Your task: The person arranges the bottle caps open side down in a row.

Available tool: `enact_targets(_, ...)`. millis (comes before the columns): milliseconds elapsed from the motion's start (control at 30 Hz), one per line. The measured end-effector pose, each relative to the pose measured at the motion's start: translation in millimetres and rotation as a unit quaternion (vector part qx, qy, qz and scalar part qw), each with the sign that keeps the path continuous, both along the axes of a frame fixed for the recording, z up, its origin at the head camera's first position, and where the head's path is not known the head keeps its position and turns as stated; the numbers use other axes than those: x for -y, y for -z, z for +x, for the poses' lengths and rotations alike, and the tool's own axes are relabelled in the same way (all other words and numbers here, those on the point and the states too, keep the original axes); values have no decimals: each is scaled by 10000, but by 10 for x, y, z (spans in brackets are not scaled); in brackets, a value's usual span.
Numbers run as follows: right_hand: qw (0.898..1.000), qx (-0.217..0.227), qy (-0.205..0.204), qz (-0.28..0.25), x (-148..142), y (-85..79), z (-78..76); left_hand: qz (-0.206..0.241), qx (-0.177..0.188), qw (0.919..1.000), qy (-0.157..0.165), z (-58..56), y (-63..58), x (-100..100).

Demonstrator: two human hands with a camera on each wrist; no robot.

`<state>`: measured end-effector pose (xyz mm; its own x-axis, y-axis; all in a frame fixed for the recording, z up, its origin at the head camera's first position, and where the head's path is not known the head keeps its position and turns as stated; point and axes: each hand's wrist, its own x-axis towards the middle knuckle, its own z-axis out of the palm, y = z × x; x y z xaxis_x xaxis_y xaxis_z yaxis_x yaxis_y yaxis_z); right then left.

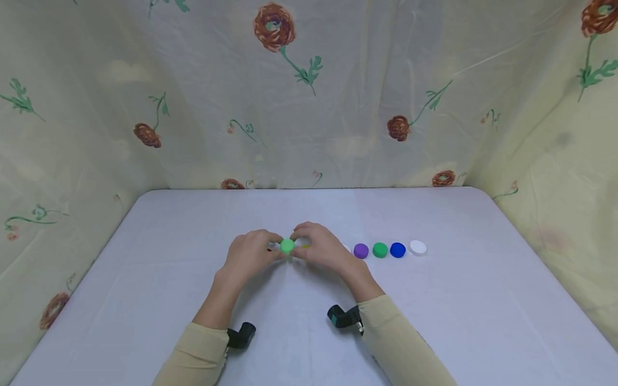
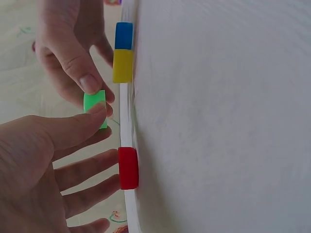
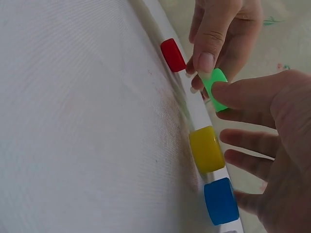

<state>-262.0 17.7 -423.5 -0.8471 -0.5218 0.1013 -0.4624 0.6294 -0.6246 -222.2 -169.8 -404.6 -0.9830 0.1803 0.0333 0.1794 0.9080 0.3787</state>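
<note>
A small light-green round disc [image 1: 287, 246] is held up over the white table by both hands. My left hand [image 1: 248, 253] pinches one side of it between thumb and fingers, the other fingers spread apart. On the opposite side, my right hand [image 1: 321, 245] pinches it as well. Below the left fingers, a red piece [image 2: 129, 168] stands on the table. By the right fingers are a yellow piece [image 3: 207, 149] and a blue piece [image 3: 221, 201] side by side. In the head view the hands mostly hide these three.
To the right of the right hand runs a row of discs: purple [image 1: 361, 251], dark green [image 1: 380, 250], blue [image 1: 398, 250] and white [image 1: 418, 247]. Another pale one is partly covered by that hand. A flowered cloth [image 1: 347, 118] hangs behind the table [image 1: 145, 300].
</note>
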Motion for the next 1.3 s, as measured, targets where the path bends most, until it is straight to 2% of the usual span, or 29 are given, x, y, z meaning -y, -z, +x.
enact_targets(167, 10000, 16, -36, -37, 5, 21, 2, 200, 285, 9994, -56, 13, 1, -12)
enact_targets(300, 10000, -38, -32, -6, 12, 36, 6, 264, 372, 9989, -77, 13, 10, -14)
enact_targets(600, 9994, 222, 177, 185, 25, 52, 28, 71, 234, 9997, -41, -2, 30, -22)
enact_targets(1000, 9995, 127, 149, 260, 26, 62, 23, -224, 76, 9997, 35, 7, 22, -49)
enact_targets(1300, 9995, 101, 111, 277, 32, 67, 17, -243, -6, 9997, 49, 17, 21, -48)
